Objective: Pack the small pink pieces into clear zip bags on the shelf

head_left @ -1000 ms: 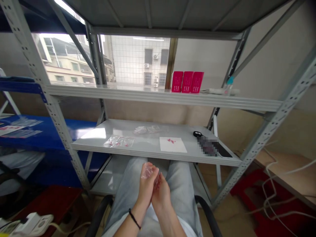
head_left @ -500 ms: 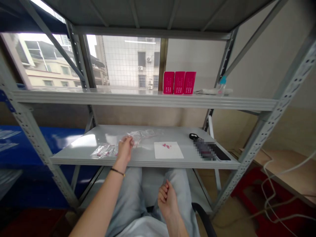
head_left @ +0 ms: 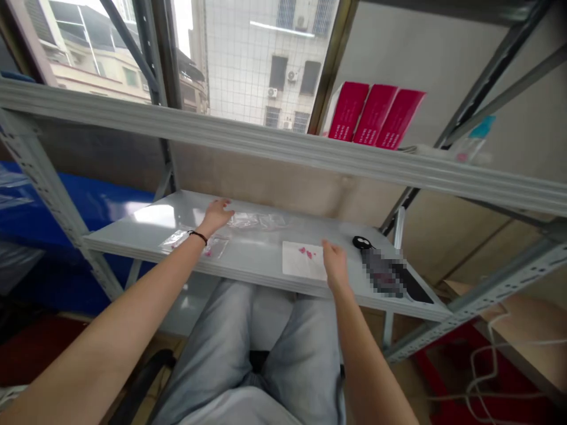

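Note:
My left hand (head_left: 216, 213) reaches over the back left of the lower shelf, its fingers apart and nothing seen in them. Right beside its fingertips lie clear plastic bags (head_left: 261, 221). More clear bags (head_left: 217, 247) with small pink pieces inside lie nearer the front edge, partly behind my left forearm. At the right edge of a white sheet (head_left: 295, 265) is my right hand (head_left: 335, 262), its fingers curled closed. Whether it grips the sheet or anything else is hidden. Small pink pieces (head_left: 309, 254) rest on the sheet.
On the right of the lower shelf (head_left: 261, 242) are a black round object (head_left: 362, 242), a blurred-out patch and a dark flat device (head_left: 414, 283). The upper shelf beam (head_left: 248, 144) crosses above my hands, with pink boxes (head_left: 376, 115) and a blue-capped bottle (head_left: 478, 139) on that shelf.
My left hand has moved off the front bags toward the back, and its fingers have opened. My right hand has risen from my lap to the white sheet. The view has tilted down.

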### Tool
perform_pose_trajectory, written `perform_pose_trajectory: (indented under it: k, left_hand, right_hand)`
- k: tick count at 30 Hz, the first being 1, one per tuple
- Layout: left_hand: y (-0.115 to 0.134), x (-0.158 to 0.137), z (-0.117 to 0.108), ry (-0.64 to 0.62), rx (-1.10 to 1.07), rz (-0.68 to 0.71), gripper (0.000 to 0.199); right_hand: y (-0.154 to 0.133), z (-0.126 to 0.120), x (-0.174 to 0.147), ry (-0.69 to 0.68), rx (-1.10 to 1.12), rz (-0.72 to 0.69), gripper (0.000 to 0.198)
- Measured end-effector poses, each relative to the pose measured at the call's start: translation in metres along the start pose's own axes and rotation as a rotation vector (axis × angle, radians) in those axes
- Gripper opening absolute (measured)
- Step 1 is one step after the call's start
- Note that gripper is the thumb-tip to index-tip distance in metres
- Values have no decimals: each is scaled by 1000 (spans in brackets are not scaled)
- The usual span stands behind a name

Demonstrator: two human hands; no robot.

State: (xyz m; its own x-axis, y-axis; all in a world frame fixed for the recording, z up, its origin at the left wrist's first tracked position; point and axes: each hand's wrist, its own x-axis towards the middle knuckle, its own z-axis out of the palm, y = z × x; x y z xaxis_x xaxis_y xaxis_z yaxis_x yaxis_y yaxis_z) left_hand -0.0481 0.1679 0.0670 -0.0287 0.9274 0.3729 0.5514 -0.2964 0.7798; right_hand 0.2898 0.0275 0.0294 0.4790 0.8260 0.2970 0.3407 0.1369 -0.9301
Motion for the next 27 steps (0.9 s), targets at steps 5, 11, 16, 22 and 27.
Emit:
perform_pose_trajectory:
  k: [5, 11, 16, 22, 27]
  left_hand:
    - [0, -47, -34, -114, 89, 161, 16]
    - [-19, -119, -47, -97, -60, 241, 31]
    - [-15, -141, -40, -268, -370, 125, 41]
    - [-11, -161, -22, -237, -527, 58, 8]
    - [4, -181, 15, 102, -1058, -324, 19]
  right_hand:
    - [-1, 23, 45, -113, -483, -100, 27]
    - [15, 47, 40, -216, -807, -247, 22]
    - [26, 51, 42, -278, -977, -352, 29]
    - [14, 49, 37, -273, -1000, -412, 27]
    - [-19, 37, 27, -205, -829, -449, 27]
